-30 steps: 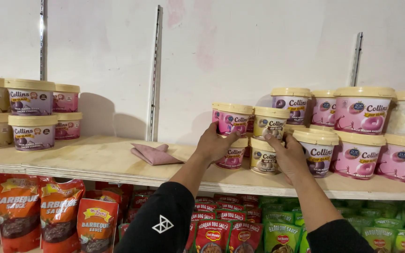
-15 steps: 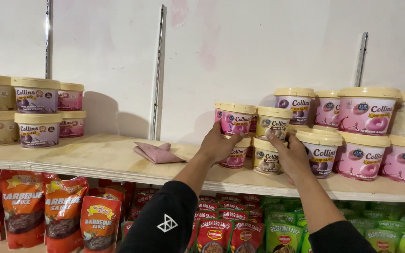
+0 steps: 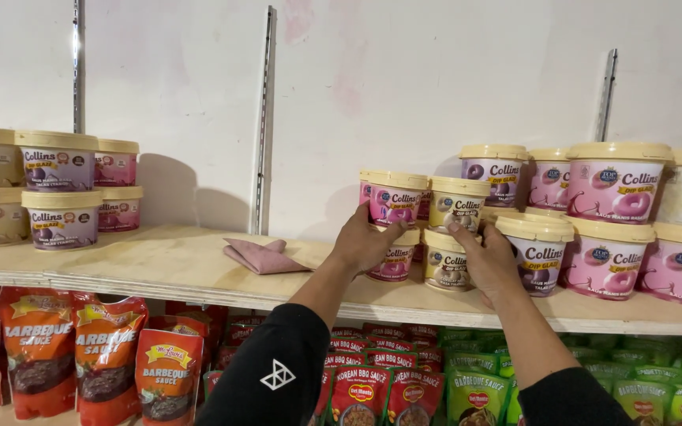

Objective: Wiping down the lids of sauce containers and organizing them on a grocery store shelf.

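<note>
my left hand [image 3: 366,243] grips the pink-labelled tubs [image 3: 394,199], stacked 2 high near the front edge of the wooden shelf [image 3: 183,272], while my right hand [image 3: 489,260] clasps the cream-labelled stack [image 3: 457,207] just beside them. a folded pink cloth [image 3: 264,255] lies to their left, mid-shelf.

1. The left hand [image 3: 369,244] now sits a little lower against the stacked pink tubs [image 3: 395,225], its thumb at about 1 o'clock on the upper tub's wall, where 1 second ago it reached higher.
2. The right hand [image 3: 487,260] slides slightly toward 6 o'clock, fingertips now at the seam between the 2 cream-labelled tubs [image 3: 451,233].
3. The 2 stacks stand marginally closer to the big tubs at 3 o'clock.
</note>
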